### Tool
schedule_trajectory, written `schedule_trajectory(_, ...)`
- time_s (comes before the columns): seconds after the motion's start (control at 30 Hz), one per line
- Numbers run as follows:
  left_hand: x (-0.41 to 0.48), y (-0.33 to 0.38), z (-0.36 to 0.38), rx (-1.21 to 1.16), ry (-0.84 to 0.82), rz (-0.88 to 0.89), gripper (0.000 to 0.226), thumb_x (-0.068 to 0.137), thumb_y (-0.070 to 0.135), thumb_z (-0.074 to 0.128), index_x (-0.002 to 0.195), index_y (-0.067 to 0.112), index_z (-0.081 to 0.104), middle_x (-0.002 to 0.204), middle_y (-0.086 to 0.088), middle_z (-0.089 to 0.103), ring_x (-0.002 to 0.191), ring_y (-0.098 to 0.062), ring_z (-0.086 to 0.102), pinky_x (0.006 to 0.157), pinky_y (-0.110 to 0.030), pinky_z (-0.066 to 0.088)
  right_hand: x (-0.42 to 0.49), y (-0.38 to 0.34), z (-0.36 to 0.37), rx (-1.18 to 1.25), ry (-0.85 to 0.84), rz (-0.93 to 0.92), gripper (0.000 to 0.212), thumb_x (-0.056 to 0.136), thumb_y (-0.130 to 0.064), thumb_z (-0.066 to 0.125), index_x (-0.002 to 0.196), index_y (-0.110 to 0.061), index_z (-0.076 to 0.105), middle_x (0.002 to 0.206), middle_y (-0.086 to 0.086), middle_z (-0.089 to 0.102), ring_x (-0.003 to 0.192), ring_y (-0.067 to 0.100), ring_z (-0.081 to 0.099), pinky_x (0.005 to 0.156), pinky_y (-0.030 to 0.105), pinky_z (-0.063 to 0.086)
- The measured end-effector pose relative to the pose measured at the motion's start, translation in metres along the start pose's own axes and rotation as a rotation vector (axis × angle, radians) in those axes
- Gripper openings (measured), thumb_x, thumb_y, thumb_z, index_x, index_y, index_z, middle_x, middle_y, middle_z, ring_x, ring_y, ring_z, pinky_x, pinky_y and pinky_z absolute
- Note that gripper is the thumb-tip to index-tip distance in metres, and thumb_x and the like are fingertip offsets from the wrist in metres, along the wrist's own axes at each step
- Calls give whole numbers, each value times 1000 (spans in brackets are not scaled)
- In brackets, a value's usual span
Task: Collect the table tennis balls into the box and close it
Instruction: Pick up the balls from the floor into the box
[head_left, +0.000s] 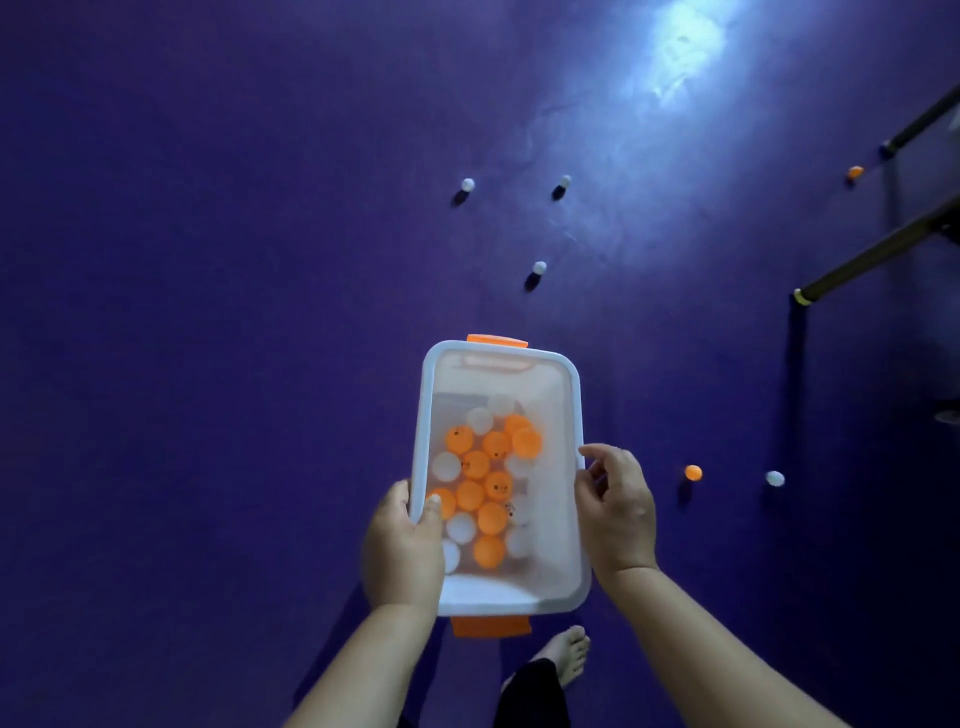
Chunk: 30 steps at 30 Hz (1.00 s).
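Box (498, 379), translucent white with an orange latch at each end and no lid on, holds a heap of orange and white table tennis balls (475, 491) at its near end. It is above the purple floor (208, 260). The left hand (402, 545) clamps the left rim, thumb inside; the right hand (618, 512) curls its fingers on the right rim. Loose balls (539, 267) lie scattered on the floor beyond and to the right

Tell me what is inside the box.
Orange and white balls lie in the box, no lid. The left hand covers some; any balls beneath cannot be seen.
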<state>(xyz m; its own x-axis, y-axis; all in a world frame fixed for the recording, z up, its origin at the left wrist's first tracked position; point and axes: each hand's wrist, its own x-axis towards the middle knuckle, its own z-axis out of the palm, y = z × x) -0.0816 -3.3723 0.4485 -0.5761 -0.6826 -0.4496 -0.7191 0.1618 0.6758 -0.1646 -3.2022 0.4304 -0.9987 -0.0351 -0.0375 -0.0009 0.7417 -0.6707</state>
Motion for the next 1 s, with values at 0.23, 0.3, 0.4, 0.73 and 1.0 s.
schedule_trajectory(0.23,-64,80,125,5,-136,-36,19,84,13,56,99,21,64,83,2,67,75,-20,62,65,-35,52,40,111,-109,-23,88,98,21,81,2,64,98,-11,65,82,-5,52,65,5,50,59,11,39)
schedule_trajectory(0.3,-78,99,156,-8,-165,-31,18,83,12,56,95,23,63,81,4,67,74,-19,62,66,-37,54,50,139,-133,-34,110,127,21,81,3,64,97,-9,66,82,-5,52,65,7,50,59,10,37)
schedule_trajectory(0.4,-89,120,197,-34,-180,-33,17,81,13,57,92,23,65,79,3,67,73,-21,63,67,-40,55,65,176,-160,-32,123,185,17,82,1,63,94,-10,65,83,-2,56,71,14,54,57,17,41)
schedule_trajectory(0.73,-60,167,289,-82,-101,-60,16,84,11,60,94,23,58,76,8,58,77,-22,56,67,-30,41,127,264,-186,-48,91,318,17,85,2,57,91,-9,68,84,-5,57,73,13,54,62,26,44)
schedule_trajectory(1.0,-10,186,384,-78,-47,-115,16,86,13,60,99,22,58,84,5,57,81,-20,54,71,-28,39,210,353,-157,-89,-141,525,21,89,-6,49,91,-19,65,97,-4,59,86,15,57,77,36,51)
